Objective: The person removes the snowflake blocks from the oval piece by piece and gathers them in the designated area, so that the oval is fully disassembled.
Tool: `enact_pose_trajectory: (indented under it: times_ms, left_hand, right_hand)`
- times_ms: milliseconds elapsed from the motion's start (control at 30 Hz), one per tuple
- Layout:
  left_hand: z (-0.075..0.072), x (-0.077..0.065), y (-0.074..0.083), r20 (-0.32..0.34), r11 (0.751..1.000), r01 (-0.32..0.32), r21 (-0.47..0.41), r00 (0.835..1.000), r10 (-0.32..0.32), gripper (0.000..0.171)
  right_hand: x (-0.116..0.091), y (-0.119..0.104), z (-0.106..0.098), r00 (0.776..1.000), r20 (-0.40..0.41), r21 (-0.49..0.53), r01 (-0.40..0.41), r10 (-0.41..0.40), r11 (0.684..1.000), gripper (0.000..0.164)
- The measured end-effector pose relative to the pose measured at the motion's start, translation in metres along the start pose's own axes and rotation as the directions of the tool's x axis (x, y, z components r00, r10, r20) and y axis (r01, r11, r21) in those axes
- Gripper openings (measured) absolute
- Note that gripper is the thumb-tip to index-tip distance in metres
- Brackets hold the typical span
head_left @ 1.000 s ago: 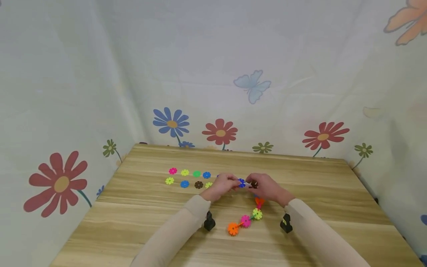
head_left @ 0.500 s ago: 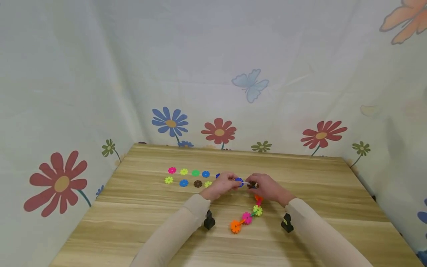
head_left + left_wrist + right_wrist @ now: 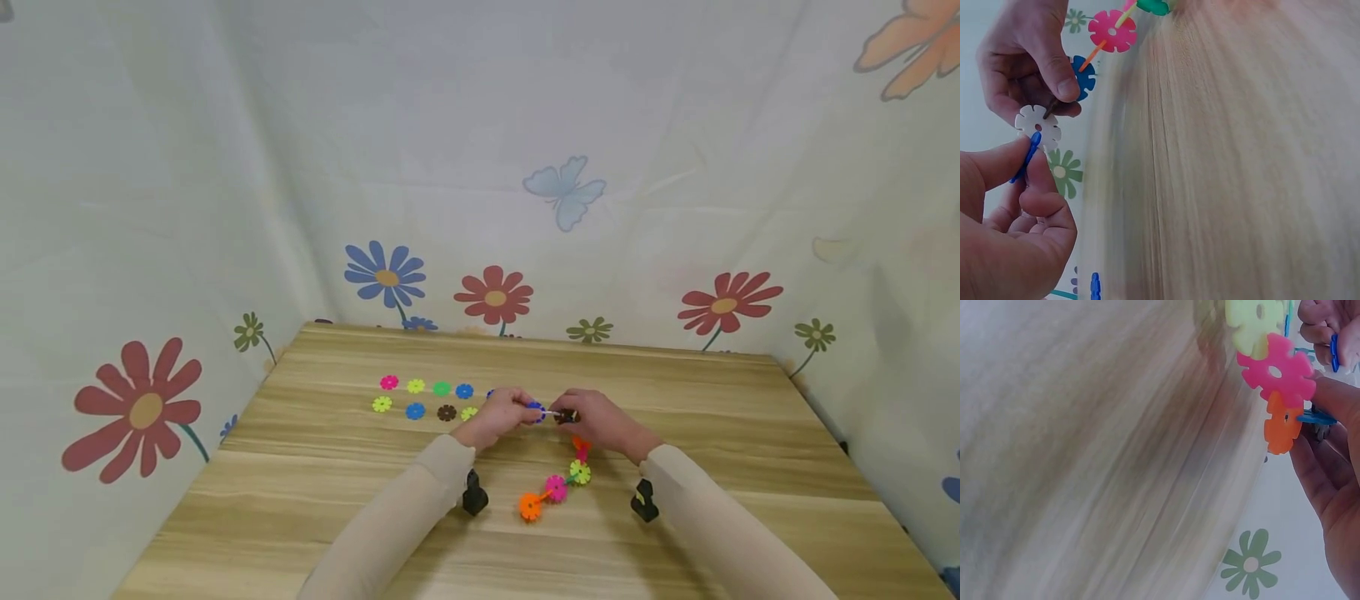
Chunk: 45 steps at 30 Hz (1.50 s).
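Note:
My left hand (image 3: 495,419) pinches a dark blue flower-shaped disc (image 3: 1027,159) between thumb and index finger. That disc stands edge-on against a white notched disc (image 3: 1040,125); whether their slots are engaged I cannot tell. My right hand (image 3: 602,421) grips a brown disc (image 3: 566,416), which joins the white one and is mostly covered by fingers in the left wrist view. From the right hand trails a chain of linked discs: blue (image 3: 1085,78), orange (image 3: 1282,428), pink (image 3: 1277,370), yellow-green (image 3: 580,472) and others. Its orange end disc (image 3: 530,507) lies nearest me.
Two rows of loose discs lie on the wooden table (image 3: 337,492) left of my hands, among them a pink disc (image 3: 388,382), a green disc (image 3: 442,389) and a brown disc (image 3: 446,412). My left hand partly covers the rows' right end. A flower-printed curtain (image 3: 450,167) hangs behind.
The dark blue disc has turned from face-on to more edge-on and shifted slightly left. More of the brown disc shows. The chain's near end has slid slightly away from me and right.

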<state>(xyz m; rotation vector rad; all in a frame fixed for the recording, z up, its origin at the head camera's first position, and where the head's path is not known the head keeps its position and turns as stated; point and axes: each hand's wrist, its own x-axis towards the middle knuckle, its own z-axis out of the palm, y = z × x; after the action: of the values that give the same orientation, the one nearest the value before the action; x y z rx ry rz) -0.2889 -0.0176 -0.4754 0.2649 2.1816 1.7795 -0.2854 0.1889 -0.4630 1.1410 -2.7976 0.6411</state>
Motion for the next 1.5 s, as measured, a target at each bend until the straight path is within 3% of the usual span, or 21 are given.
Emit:
enact_pose_trajectory:
  times_ms: [400, 700, 900, 1133, 1500]
  left_hand:
    - [0.003, -0.002, 0.002, -0.048, 0.999, -0.008, 0.034, 0.999, 0.009, 0.008]
    - [0.001, 0.000, 0.002, -0.129, 0.995, 0.069, 0.070, 0.990, -0.060, 0.007]
    - [-0.012, -0.002, 0.003, -0.141, 0.994, 0.055, 0.099, 0.989, -0.041, 0.008]
    - [-0.031, -0.007, 0.011, -0.095, 0.996, 0.012, 0.090, 0.996, -0.004, 0.018]
    - [-0.050, -0.009, 0.011, -0.105, 0.983, -0.026, 0.181, 0.993, 0.046, 0.035]
  right_hand:
    - [0.001, 0.001, 0.001, 1.000, -0.009, -0.001, 0.029, -0.029, 1.000, 0.024]
    - [0.000, 0.002, 0.000, 0.999, -0.030, -0.010, 0.026, -0.027, 1.000, 0.024]
    - [0.001, 0.003, -0.002, 1.000, -0.024, -0.009, 0.013, -0.013, 1.000, 0.024]
    - [-0.001, 0.002, -0.003, 1.000, 0.004, 0.002, -0.021, 0.021, 1.000, 0.025]
    - [-0.002, 0.004, -0.003, 0.999, 0.006, -0.011, -0.035, 0.035, 0.999, 0.024]
